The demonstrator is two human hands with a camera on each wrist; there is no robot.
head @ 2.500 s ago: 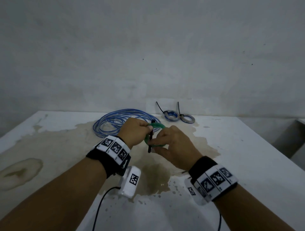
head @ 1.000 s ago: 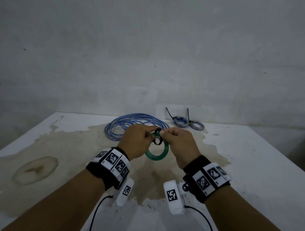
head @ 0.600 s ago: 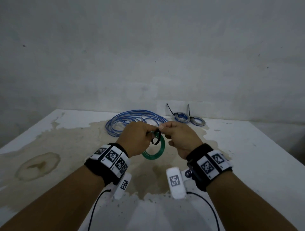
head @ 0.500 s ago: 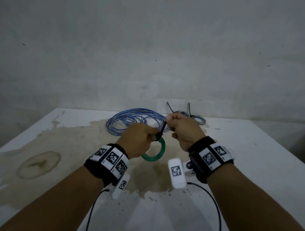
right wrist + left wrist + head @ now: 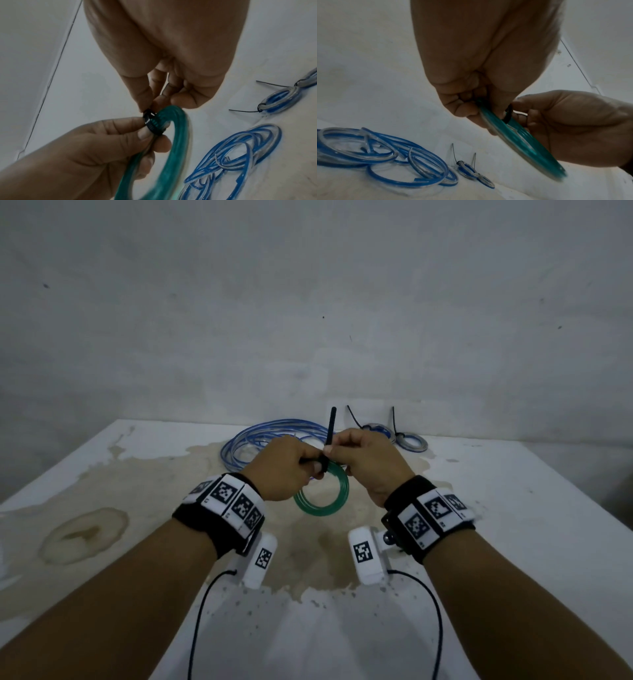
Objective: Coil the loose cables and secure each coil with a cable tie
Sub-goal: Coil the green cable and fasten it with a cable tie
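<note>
While L hand clamps green coil at tie loop above table, R hand fingers pinch cable tie tail, pointing up; coil looks light, springy, slick tubing, so grip beside tie

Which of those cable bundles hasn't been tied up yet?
The big blue cable pile lying loose on the table; the two small blue coils carry ties, and the green coil is being tied.
</note>
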